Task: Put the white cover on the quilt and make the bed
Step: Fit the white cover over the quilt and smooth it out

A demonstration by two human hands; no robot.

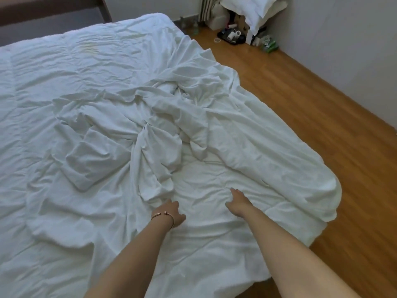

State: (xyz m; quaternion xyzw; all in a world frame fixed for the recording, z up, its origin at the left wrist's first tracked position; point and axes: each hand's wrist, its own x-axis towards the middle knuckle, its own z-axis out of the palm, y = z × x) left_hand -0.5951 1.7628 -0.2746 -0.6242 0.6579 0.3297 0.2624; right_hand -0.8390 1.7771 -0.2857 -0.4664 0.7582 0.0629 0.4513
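Observation:
The white quilt [71,61] lies spread flat over the bed, reaching the far end. On top of it the white cover [154,125] is bunched in twisted folds across the middle and spills over the bed's right edge. My left hand [173,211], with a thin bracelet on the wrist, grips the near end of a twisted fold of the cover; its fingertips are hidden in the cloth. A little to the right, my right hand [237,202] has its fingers bent down into the cover, and creases gather toward them.
Wooden floor [311,108] runs along the bed's right side to a grey wall. In the far corner stand white pillows [251,9] stacked above a clutter of small items [232,35]. A dark headboard [43,9] is at the top left.

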